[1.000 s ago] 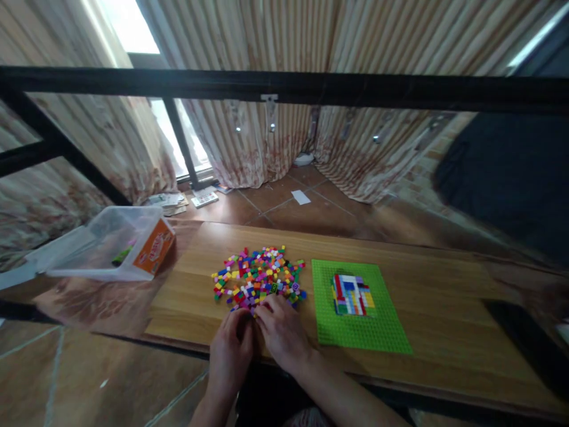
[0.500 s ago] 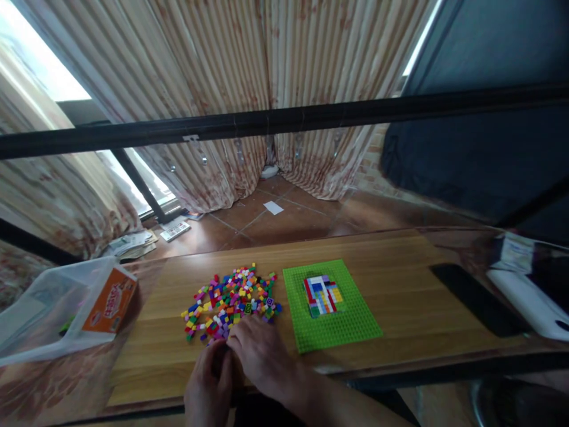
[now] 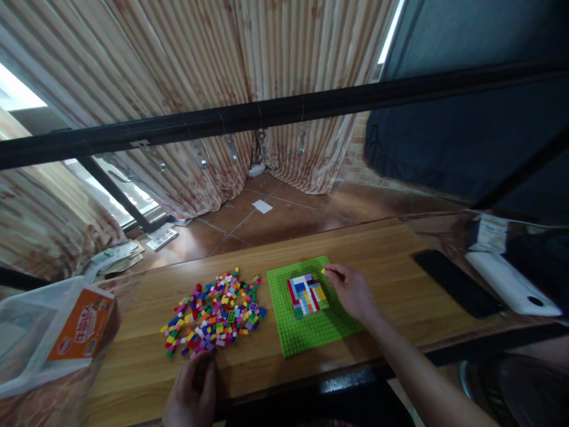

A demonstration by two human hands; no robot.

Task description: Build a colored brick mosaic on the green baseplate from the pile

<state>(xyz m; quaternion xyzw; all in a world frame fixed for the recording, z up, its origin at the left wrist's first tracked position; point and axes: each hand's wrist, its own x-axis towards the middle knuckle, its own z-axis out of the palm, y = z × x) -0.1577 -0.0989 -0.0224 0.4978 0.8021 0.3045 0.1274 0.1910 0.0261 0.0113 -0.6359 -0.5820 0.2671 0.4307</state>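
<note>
My right hand (image 3: 353,290) pinches a small yellow toy brick (image 3: 323,271) over the upper right part of the green baseplate (image 3: 306,341). On that plate sits a patchwork of joined bricks (image 3: 306,295) in white, red, blue, yellow and other colours, just left of my right fingertips. My left hand (image 3: 192,388) rests at the table's near edge with its fingers curled and thumb close to them. Whatever it may hold is hidden. Its fingertips are by the near side of a loose pile of many-coloured bricks (image 3: 217,311).
A clear plastic bin (image 3: 26,379) with an orange label stands at the left. Toward the right of the wooden table (image 3: 391,261) lies a long black object (image 3: 457,281), with a white device (image 3: 511,284) beyond it. A dark metal bar (image 3: 284,112) crosses behind the table.
My right hand has left my left hand by the pile and moved right to the baseplate, with a yellow brick now visible in its fingertips. The camera view has shifted slightly.
</note>
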